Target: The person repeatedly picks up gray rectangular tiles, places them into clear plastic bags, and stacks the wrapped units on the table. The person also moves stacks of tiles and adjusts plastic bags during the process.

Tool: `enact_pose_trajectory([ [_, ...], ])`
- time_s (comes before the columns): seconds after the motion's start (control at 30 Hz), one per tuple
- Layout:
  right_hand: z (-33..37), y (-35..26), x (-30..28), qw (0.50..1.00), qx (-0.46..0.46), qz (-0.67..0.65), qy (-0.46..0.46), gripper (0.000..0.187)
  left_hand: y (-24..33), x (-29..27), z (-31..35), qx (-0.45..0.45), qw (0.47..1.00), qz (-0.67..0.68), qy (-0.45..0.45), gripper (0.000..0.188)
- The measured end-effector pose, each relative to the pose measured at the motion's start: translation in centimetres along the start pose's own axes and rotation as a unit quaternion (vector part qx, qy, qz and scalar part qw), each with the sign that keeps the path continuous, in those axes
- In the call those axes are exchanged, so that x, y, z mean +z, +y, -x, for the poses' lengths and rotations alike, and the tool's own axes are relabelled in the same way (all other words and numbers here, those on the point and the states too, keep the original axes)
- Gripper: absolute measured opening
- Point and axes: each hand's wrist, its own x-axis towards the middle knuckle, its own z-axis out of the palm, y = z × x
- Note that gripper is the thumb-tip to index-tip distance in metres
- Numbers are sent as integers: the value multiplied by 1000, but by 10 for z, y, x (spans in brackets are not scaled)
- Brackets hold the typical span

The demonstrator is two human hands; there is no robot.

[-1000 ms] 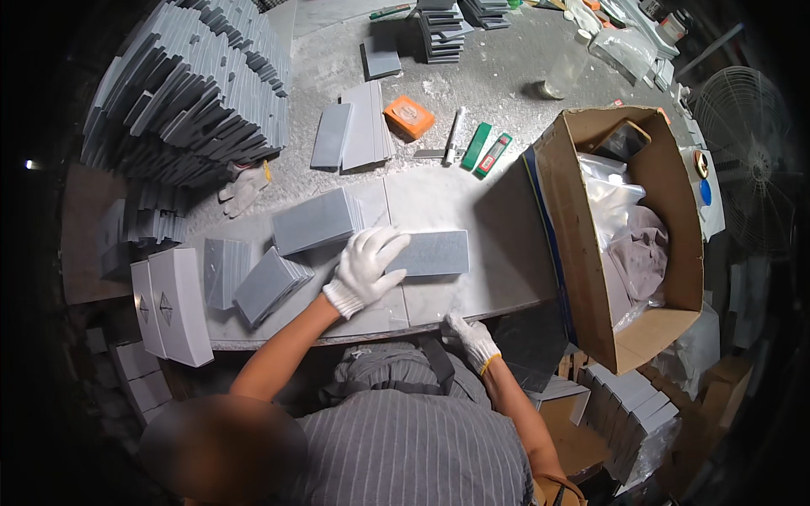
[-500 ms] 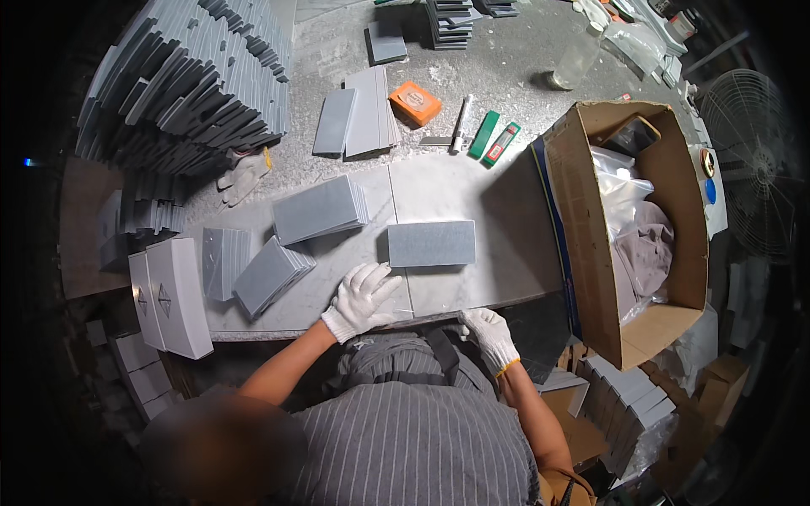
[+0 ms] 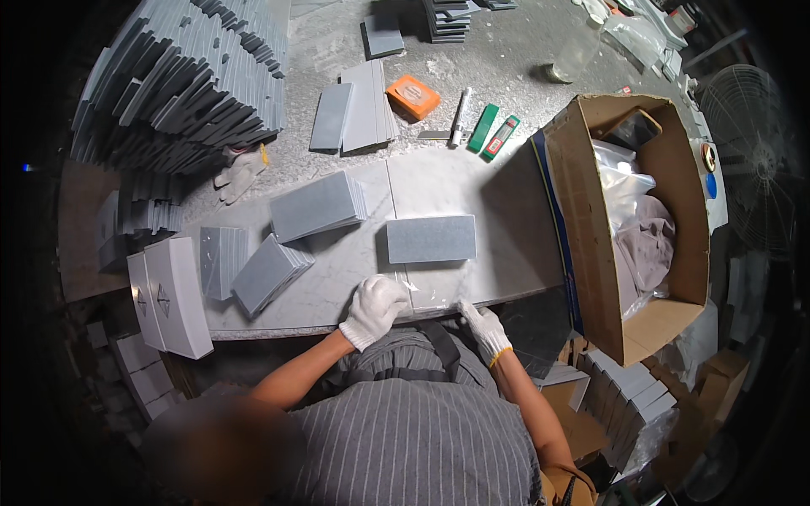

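Note:
A thin sheet of clear plastic, perhaps a bag (image 3: 432, 295), lies at the front edge of the worktop and shows mainly by its glints. My left hand (image 3: 376, 310), in a white knit glove, is closed with curled fingers at its left end. At the right end my gloved right hand (image 3: 485, 329) pinches the plastic by its corner. Just beyond the plastic, a grey rectangular tile (image 3: 432, 239) lies flat, touched by neither hand. Fanned stacks of similar tiles (image 3: 314, 207) sit to the left of it.
An open cardboard box (image 3: 582, 244) holding plastic bags and cloth stands at the right. White boxes (image 3: 179, 297) stand at the left edge, below a tall pile of grey tiles (image 3: 186, 76). Farther back are an orange box (image 3: 413, 97), a marker (image 3: 461, 118) and green cases (image 3: 483, 128).
My left hand has moved right and its spread fingers have curled closed. My right hand has shifted slightly. The clear plastic now shows stretched between both hands.

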Motion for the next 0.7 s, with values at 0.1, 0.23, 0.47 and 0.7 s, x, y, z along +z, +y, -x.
enact_pose_trajectory([
  [0.1, 14, -17, 9, 995, 28, -87, -40, 37, 17, -10, 2, -73, 996, -16, 38, 16],
  [0.23, 18, -12, 8, 993, 4, -100, -55, 34, 12, -10, 13, -129, 991, 26, 17, 15],
  [0.47, 33, -26, 2, 979, -81, -164, -90, 24, 9, -2, 7, -278, 911, 295, 74, 11],
  [0.7, 44, -38, -8, 946, -126, -276, -119, 20, 37, -23, -16, -578, 482, 658, 33, 44],
])
